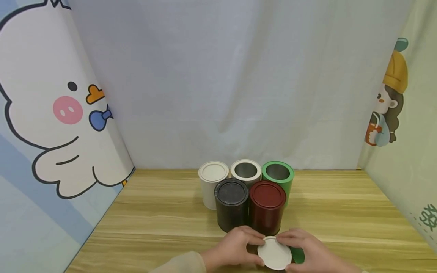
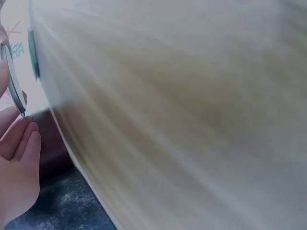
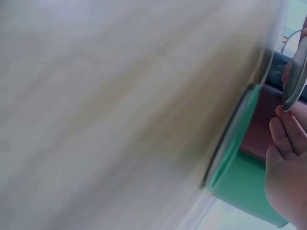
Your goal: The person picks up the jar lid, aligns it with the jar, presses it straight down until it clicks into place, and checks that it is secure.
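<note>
A round white can lid point(image 1: 274, 253) is held by its edges between both hands, close over the front of the table. My left hand point(image 1: 235, 245) grips its left edge with thumb and fingers, and my right hand point(image 1: 308, 252) grips the right edge. In the right wrist view the lid point(image 3: 294, 79) stands clear of the table, the right fingertips at its rim. A green lid point(image 1: 297, 254) lies on the table below, partly hidden by the white lid and right hand. Just beyond the hands stand a lidded dark red can point(image 1: 268, 212) and a lidded black can point(image 1: 232, 212).
Behind these stand a lidded white can point(image 1: 209, 189), an open white can point(image 1: 246, 162) and an open green can point(image 1: 289, 187). The cans stand close together on the wood-grain table point(image 1: 157, 212). A pale curtain point(image 1: 218, 83) hangs along its back edge, with printed cloths at both sides.
</note>
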Motion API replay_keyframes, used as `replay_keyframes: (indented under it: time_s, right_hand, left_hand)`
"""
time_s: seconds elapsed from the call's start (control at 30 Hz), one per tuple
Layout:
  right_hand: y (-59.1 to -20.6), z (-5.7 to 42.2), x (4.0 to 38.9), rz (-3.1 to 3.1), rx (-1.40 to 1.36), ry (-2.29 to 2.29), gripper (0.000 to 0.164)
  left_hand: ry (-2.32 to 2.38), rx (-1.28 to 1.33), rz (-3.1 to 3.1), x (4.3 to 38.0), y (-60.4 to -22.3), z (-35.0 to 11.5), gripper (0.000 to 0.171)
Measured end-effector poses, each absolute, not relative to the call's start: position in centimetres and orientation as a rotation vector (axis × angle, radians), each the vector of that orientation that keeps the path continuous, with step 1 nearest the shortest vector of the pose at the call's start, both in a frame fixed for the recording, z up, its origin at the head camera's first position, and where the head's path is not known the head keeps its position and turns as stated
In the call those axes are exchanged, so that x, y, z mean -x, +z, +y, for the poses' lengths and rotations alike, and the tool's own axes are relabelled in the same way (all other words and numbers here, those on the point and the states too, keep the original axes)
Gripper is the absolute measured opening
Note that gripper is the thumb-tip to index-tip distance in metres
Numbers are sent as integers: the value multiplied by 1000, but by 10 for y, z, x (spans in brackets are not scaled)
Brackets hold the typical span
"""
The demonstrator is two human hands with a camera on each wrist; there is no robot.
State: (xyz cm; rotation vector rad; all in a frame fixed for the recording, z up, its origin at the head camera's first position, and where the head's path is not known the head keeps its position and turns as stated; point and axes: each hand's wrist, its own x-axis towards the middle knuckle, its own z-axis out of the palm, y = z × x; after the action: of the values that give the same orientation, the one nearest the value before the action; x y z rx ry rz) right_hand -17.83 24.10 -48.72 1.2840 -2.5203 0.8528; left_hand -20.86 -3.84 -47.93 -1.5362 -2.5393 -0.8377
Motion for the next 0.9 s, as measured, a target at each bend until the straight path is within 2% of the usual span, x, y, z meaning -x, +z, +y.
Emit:
replay_keyframes:
  time_s: [0.63,0.9]
  right_hand:
    - [-454,234,179,-2324,-1209,852,69]
    - [-440,232,182,-2296,-1233,877,68]
  left_hand:
    - [-1164,1396,-2460,207,-447,-46,48]
    - [-1276,1335,-2456,206,-431,-50,50]
